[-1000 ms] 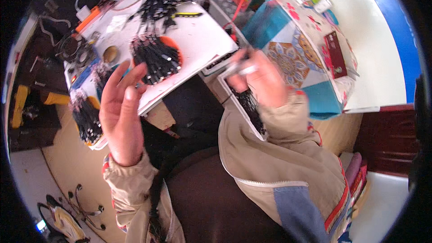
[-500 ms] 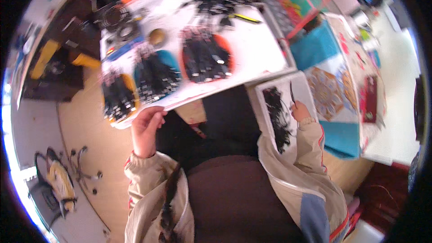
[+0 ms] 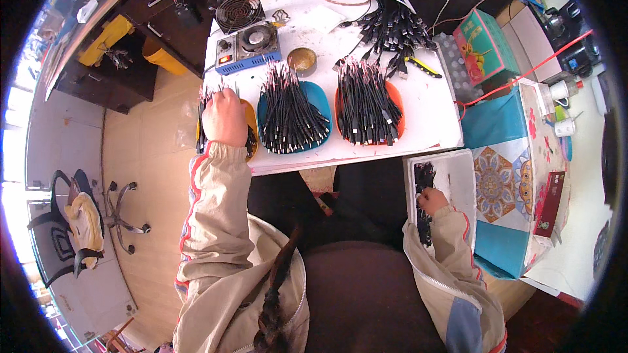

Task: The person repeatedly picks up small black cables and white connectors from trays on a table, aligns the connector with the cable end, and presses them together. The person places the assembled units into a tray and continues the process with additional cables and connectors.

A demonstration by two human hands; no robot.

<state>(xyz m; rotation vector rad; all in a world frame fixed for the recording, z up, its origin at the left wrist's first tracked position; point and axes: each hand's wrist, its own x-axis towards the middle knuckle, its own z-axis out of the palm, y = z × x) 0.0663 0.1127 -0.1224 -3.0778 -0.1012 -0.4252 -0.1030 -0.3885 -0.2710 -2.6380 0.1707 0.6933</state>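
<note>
Nearest the body, a white foam tray (image 3: 458,180) is set low at the person's right, beside the front right corner of the tabletop (image 3: 428,121), evidently so that the loose black cable pieces (image 3: 424,176) in it can be reached without stretching. The right hand (image 3: 432,201) is held over the tray's near left part, forearm bent up from the lower edge, fingers curled down onto the dark pieces; whether its grip is pinched on one cannot be told, since the fingertips are hidden. Further out, three shallow trays are lined along the front edge of the tabletop, which appears to keep the short black cables sorted in separate lots. The left arm is stretched straight forward, and the left hand (image 3: 224,117) is laid palm-down on the orange tray (image 3: 251,124) at the front left corner, covering most of the cables (image 3: 204,101) there; the fingers are closed downward around that bundle, though a firm hold cannot be confirmed. The blue tray (image 3: 322,101) and the red tray (image 3: 396,101), each heaped with cables, are left untouched toward the middle. Beyond them a small brass bowl (image 3: 301,60), a blue control box (image 3: 248,49) and a round fan (image 3: 238,10) are placed near the back left edge, with a loose tangle of black plug leads (image 3: 392,19) at the back right.
</note>
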